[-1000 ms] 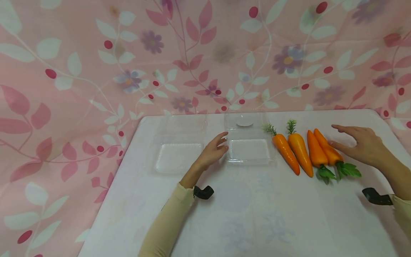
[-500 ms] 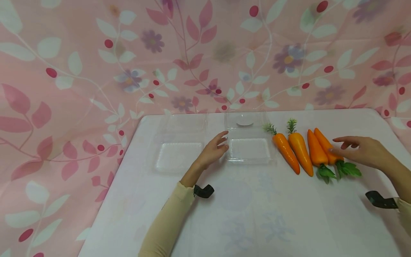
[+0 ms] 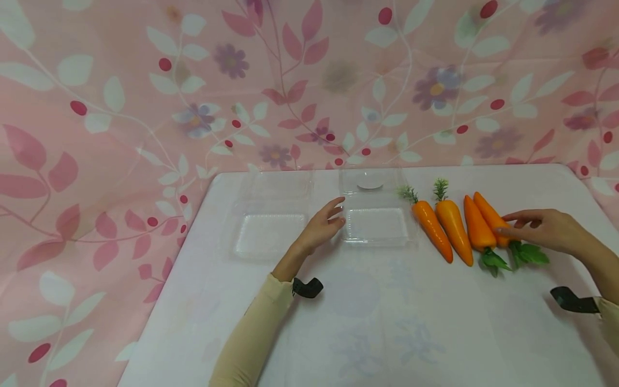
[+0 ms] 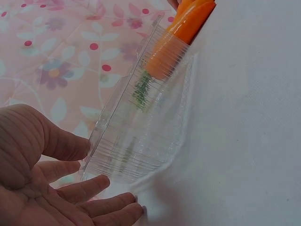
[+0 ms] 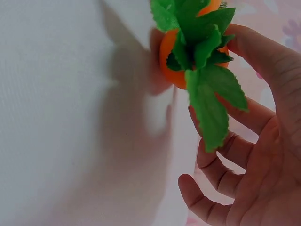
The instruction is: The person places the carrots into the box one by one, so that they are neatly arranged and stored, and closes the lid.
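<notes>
Beside the right-hand clear plastic clamshell container, my left hand has its fingers loosely extended. The left wrist view puts its thumb right at the container's rim, with nothing gripped. Far right on the table, my right hand pinches the outermost orange carrot between thumb and index finger, near its leafy end. Green leaves cover part of this grip in the right wrist view, where the other fingers curl loosely below. A similar carrot lies right alongside, its leaves toward the front.
Two slimmer carrots with feathery tops, one and another, lie between the container and the right pair. A second open clear container stands to the left. The white table ends at a pink floral cloth behind.
My right hand has come down onto the outermost carrot, its thumb and index finger closing around it; the carrot's leaves have shifted slightly right. The left hand stays put.
</notes>
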Available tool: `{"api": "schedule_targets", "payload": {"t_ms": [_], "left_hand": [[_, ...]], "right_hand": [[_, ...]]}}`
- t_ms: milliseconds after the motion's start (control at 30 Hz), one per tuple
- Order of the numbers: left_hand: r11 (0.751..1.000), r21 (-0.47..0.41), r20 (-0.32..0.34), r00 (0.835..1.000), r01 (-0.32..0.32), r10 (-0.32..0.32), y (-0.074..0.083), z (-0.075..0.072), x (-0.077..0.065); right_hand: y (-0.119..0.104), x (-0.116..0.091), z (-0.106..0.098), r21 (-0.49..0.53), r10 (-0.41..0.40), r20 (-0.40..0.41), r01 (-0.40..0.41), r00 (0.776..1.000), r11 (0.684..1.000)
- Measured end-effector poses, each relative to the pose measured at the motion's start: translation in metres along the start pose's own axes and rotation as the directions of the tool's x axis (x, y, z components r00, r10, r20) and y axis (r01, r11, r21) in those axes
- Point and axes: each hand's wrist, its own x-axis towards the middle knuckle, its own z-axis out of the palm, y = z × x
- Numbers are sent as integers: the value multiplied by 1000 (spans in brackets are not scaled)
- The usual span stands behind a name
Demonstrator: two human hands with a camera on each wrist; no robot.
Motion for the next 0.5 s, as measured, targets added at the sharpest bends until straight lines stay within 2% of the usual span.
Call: {"api": "schedule_targets", "payload": {"t_ms": [267, 500], "left_hand": [[1000, 12, -1, 1000, 1, -1, 3, -1, -3], [1000, -11, 8, 1000, 1, -1, 2, -1, -4]], "right_hand": [[5, 2, -5, -25, 23, 9, -23, 1000, 999], [10, 2, -11, -62, 45, -21, -46, 999, 997]]}}
